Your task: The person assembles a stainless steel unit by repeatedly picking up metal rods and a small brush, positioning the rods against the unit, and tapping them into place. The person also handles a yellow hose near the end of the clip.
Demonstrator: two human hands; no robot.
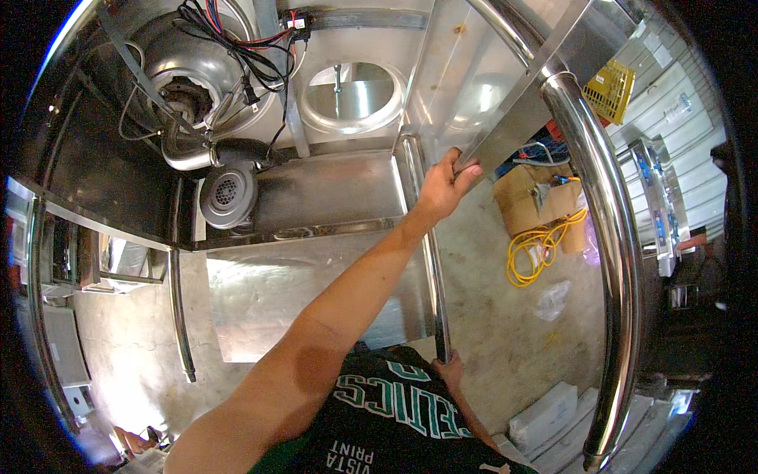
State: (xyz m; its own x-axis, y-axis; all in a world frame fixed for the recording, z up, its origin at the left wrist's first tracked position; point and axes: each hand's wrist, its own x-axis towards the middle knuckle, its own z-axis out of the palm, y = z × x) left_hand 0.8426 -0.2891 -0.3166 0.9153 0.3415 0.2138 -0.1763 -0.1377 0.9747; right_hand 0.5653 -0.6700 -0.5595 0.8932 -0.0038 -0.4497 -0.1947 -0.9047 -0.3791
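My left arm reaches across the upturned steel frame, and my left hand (444, 189) is closed on the edge of a shiny steel panel (505, 114), thumb on one side and fingers on the other. Low down, close to my body, my right hand (449, 370) wraps the end of a round steel leg (433, 276); its fingers show only in part. Left of that leg lies a flat steel sheet (276, 296). Farther back, a round grey blower (229, 196) joins a bent pipe (188, 158) under a metal bowl (185, 59).
Black cables (264, 59) hang near a round opening (353, 96). A thick steel tube (604, 229) curves down on the right. On the concrete floor are a cardboard box (521, 193), a coiled yellow cord (517, 261) and a clear plastic bag (553, 300). A yellow crate (612, 91) stands beyond.
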